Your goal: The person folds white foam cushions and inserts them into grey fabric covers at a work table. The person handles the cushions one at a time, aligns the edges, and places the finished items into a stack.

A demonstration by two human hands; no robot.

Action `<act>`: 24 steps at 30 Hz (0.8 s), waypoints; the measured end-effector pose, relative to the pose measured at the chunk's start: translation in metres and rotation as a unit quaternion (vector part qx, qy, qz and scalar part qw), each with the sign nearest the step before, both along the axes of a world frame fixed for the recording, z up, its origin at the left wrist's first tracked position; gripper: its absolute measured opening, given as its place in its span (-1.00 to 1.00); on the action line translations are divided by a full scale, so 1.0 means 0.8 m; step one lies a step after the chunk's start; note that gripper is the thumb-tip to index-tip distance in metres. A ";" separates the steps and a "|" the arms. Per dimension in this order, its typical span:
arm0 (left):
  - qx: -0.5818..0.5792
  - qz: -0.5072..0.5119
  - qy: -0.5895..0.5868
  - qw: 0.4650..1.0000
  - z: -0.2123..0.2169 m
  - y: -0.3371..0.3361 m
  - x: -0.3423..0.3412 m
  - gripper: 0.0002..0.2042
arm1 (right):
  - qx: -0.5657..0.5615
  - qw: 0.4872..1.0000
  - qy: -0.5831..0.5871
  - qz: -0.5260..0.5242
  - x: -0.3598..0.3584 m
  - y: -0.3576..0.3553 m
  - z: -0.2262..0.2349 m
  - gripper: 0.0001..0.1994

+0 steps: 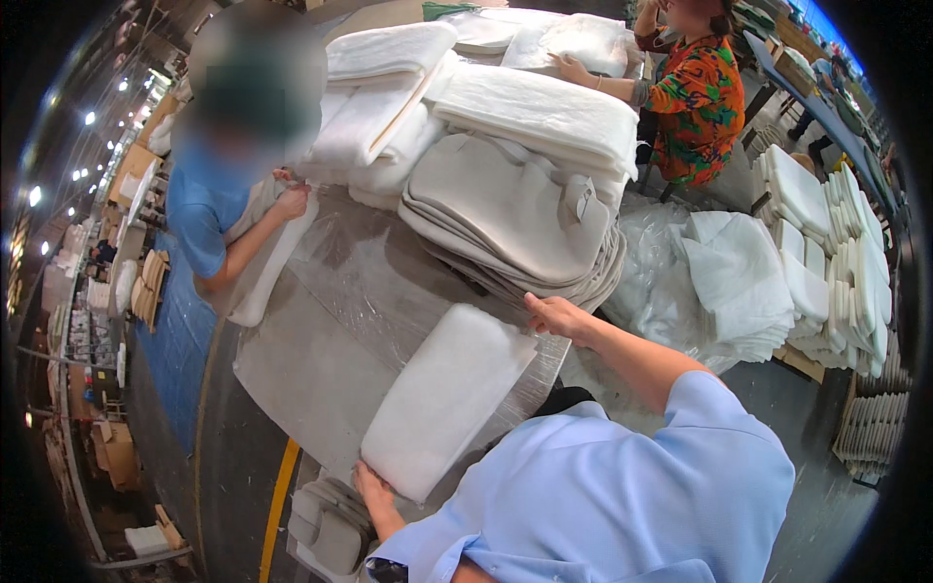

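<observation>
A folded white batting pad lies slantwise at the near edge of the table. My left hand grips its lower end, with part of the fingers hidden by the pad. Just past the pad's upper right corner is my right hand, its fingers apart and holding nothing. Its fingertips are at the near edge of a stack of grey fabric covers; whether they touch it I cannot tell. A tag-like piece shows on the top cover.
Thick folded batting is piled behind the covers. A co-worker in blue at left handles a cover with white padding; another in an orange patterned shirt touches batting. Wrapped batting and white cushions stand at right, grey pieces below.
</observation>
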State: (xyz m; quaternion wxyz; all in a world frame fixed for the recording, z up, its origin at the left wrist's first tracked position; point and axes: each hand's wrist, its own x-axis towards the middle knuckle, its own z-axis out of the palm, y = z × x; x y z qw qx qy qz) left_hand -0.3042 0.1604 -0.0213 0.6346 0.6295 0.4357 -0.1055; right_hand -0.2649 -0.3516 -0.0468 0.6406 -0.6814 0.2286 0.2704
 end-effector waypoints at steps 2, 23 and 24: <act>-0.051 0.012 -0.040 0.998 -0.004 0.000 0.004 -0.45 | -0.005 1.000 0.013 0.008 -0.009 0.005 0.000 -0.04; 0.030 -0.021 -0.072 0.997 -0.009 0.000 0.004 -0.42 | -0.095 0.994 -0.048 -0.008 0.021 0.072 -0.051 -0.13; 0.017 -0.031 -0.077 0.996 -0.009 0.001 0.004 -0.41 | -0.086 0.995 -0.042 -0.022 0.021 0.071 -0.056 -0.14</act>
